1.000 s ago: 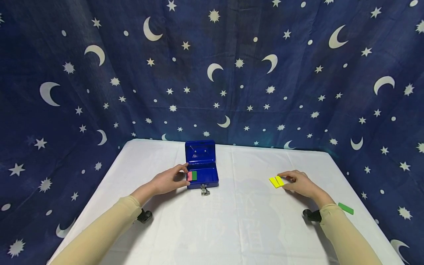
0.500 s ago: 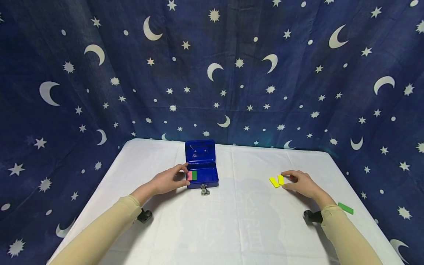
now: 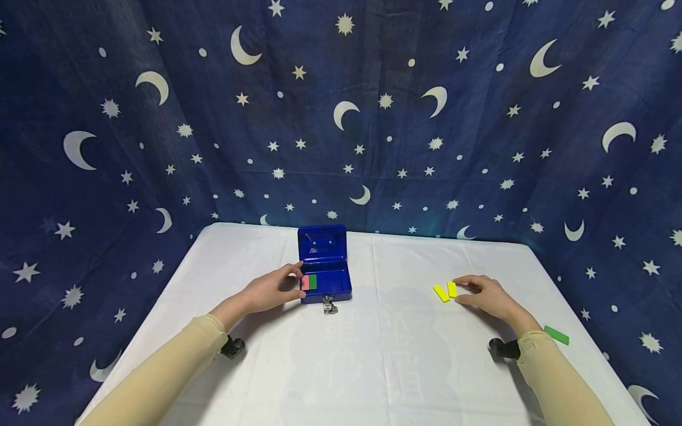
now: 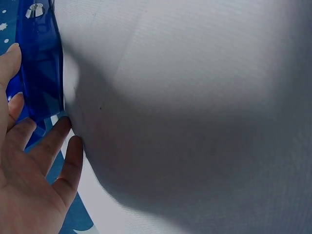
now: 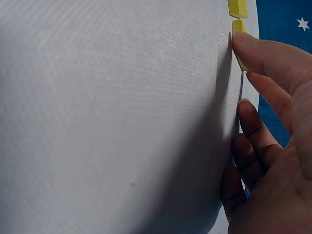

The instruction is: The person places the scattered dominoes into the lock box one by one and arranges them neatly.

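Note:
A blue cash box [image 3: 335, 283] stands with its lid [image 3: 322, 244] raised. My left hand [image 3: 269, 290] holds its left side, thumb at the front corner and a fingertip toward the back. In the left wrist view, the thumb lies against the box's blue wall [image 4: 44, 63] and other fingers spread beside it. A pink block [image 3: 305, 283] and a green block [image 3: 312, 282] sit side by side at the box's left end. My right hand [image 3: 485, 296] pinches a yellow block [image 3: 452, 289] by its ends on the cloth. A second yellow block [image 3: 441, 293] lies just left of it.
A longer green block [image 3: 556, 335] lies beside the right forearm. A metal lock [image 3: 329, 305] hangs at the box's front. White cloth [image 3: 383, 367] covers the table, and a dark blue star-patterned curtain [image 3: 341, 154] surrounds its back and sides.
My right hand has shifted slightly right and turned its yellow block straighter, widening the gap to the other yellow block. Over the last half second, almost nothing moved. The left hand stays put.

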Motion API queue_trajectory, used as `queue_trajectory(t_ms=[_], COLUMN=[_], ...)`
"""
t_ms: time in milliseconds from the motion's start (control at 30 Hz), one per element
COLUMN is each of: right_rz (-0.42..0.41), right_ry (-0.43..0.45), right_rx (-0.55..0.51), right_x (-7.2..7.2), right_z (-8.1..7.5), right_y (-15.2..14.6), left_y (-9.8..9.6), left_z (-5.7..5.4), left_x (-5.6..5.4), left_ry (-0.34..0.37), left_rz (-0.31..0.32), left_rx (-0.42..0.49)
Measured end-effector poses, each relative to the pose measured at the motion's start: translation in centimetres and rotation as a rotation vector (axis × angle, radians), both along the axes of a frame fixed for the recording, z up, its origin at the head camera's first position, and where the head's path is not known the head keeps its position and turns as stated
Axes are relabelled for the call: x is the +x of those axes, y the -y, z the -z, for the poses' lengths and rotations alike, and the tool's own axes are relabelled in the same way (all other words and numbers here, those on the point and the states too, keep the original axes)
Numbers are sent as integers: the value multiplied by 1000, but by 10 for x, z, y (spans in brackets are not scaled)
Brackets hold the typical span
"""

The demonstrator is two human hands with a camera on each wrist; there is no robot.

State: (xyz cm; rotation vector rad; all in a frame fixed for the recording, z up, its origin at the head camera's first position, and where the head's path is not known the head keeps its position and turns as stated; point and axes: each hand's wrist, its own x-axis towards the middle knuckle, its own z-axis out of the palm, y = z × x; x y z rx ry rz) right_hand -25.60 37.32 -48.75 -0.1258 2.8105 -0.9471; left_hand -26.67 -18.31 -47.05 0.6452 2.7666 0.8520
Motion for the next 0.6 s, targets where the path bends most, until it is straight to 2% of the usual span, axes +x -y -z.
queue_trajectory(t_ms=[600], right_rz=[16], right_ry=[-7], right_rx=[-1], right_x=[1], right_z=[-1], right_y=[1], left_y=[-2], left_z=[-2], left_x=[2], left_ry=[16], left_rz=[-11], left_rx=[11])
